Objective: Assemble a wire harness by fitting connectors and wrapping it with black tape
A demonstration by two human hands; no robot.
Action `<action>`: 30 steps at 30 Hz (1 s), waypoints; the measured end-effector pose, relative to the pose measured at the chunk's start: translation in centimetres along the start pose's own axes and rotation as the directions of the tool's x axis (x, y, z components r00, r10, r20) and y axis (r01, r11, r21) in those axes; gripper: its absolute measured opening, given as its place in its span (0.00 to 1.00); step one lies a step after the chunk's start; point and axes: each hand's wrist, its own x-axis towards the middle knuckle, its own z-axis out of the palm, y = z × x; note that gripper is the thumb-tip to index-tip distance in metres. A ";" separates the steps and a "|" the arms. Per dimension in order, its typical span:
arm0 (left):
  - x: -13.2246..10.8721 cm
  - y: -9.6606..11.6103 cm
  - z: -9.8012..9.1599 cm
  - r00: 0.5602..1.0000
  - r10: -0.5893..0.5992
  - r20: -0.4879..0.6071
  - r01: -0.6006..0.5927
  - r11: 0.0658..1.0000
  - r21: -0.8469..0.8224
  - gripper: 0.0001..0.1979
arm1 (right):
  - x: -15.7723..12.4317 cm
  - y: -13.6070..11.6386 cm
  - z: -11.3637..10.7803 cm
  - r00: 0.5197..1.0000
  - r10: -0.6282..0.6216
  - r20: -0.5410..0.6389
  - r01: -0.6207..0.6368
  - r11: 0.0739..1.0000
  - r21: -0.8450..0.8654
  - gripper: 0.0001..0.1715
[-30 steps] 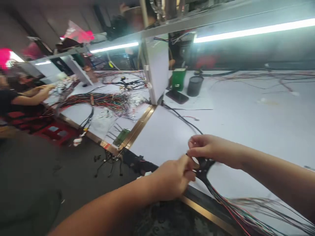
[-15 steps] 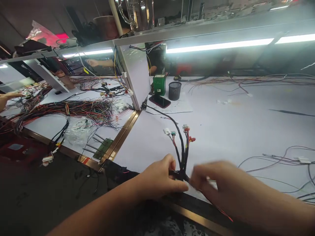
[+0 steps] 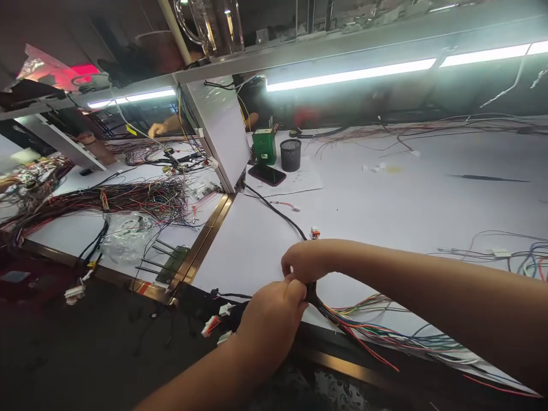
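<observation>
Both my hands meet at the front edge of a white workbench (image 3: pixel 406 200) on a wire harness (image 3: pixel 363 334). My left hand (image 3: pixel 269 314) is closed around the black-wrapped part of the harness. My right hand (image 3: pixel 302 262) is curled over the same spot from above, fingers pinched on the wrap. Coloured loose wires fan out to the right along the bench edge. White and red connectors (image 3: pixel 214 325) on short branches hang off the edge to the left of my left hand. Another small connector (image 3: pixel 315 233) shows just behind my right hand.
A black cable (image 3: pixel 274 208) runs back to a white divider panel (image 3: pixel 222 131). A phone (image 3: pixel 266 174), a green box (image 3: pixel 264 146) and a black mesh cup (image 3: pixel 290 154) stand behind. The neighbouring bench at left holds wire bundles (image 3: pixel 107 200); another person's hand (image 3: pixel 160 128) works there. More wires (image 3: pixel 509 257) lie right.
The connector branches that stood up on the bench half a second ago now hang over the front edge. My right hand has come over the top of the wrapped part, and the view has shifted right.
</observation>
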 end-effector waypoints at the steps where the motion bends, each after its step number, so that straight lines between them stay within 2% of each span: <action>1: 0.0 0.1 0.2 1.000 -0.013 -0.024 0.013 1.000 0.000 0.03 | 0.0 0.1 -0.1 0.998 0.031 0.046 -0.032 0.999 0.015 0.03; 3: 0.0 0.2 0.5 0.998 -0.030 -0.059 0.029 0.999 -0.020 0.02 | 0.0 0.5 -0.1 0.994 0.073 0.085 -0.076 0.997 0.033 0.05; 4: -0.1 0.3 0.7 0.997 -0.039 -0.061 0.037 0.999 -0.034 0.02 | 0.0 0.6 -0.1 0.995 0.082 0.059 -0.085 0.995 0.046 0.06; 7: -0.1 0.3 1.4 0.996 -0.090 0.003 0.090 0.996 -0.023 0.08 | -0.7 1.1 0.2 0.993 0.066 -0.101 -0.056 0.994 0.097 0.07; 9: -0.2 -0.1 2.1 0.989 -0.143 0.047 0.144 0.989 -0.014 0.09 | -1.8 1.3 0.7 0.966 -0.008 -0.257 0.026 0.998 0.066 0.06; 11: -0.3 -0.8 2.7 0.980 -0.189 0.066 0.195 0.975 -0.103 0.09 | -3.5 1.9 1.7 0.894 -0.181 -0.409 0.164 0.984 -0.076 0.06; 13: -0.4 -1.7 2.9 0.973 -0.214 0.089 0.231 0.921 -0.315 0.06 | -5.3 2.9 3.3 0.781 -0.367 -0.505 0.289 0.930 -0.230 0.06; 14: -0.5 -2.2 2.8 0.970 -0.213 0.116 0.242 0.866 -0.437 0.06 | -6.3 3.5 4.2 0.737 -0.401 -0.544 0.312 0.916 -0.252 0.08; 15: -0.6 -2.8 2.6 0.966 -0.204 0.160 0.259 0.800 -0.541 0.09 | -7.1 4.3 5.1 0.719 -0.396 -0.571 0.316 0.918 -0.240 0.11; 17: -0.6 -4.3 1.6 0.945 -0.170 0.279 0.318 0.673 -0.668 0.18 | -8.5 5.7 6.8 0.717 -0.318 -0.620 0.274 0.947 -0.169 0.15; 19: -0.4 -6.2 0.3 0.909 -0.128 0.397 0.386 0.620 -0.683 0.23 | -9.4 6.8 8.2 0.734 -0.214 -0.645 0.209 0.974 -0.086 0.14; 22: 0.1 -9.0 -1.9 0.834 -0.162 0.527 0.533 0.485 -0.694 0.31 | -9.7 7.7 9.5 0.769 -0.040 -0.638 0.099 0.993 0.057 0.13; 23: 0.3 -9.8 -2.5 0.821 -0.172 0.544 0.556 0.456 -0.695 0.32 | -9.7 7.8 9.8 0.778 0.022 -0.627 0.059 0.992 0.108 0.13; 26: 0.5 -11.3 -4.0 0.819 -0.199 0.538 0.565 0.441 -0.697 0.33 | -9.8 7.9 10.2 0.791 0.154 -0.593 -0.028 0.976 0.216 0.14; 30: 0.2 -11.9 -4.5 0.818 -0.195 0.540 0.562 0.468 -0.682 0.31 | -9.9 7.8 10.4 0.794 0.231 -0.562 -0.094 0.960 0.262 0.18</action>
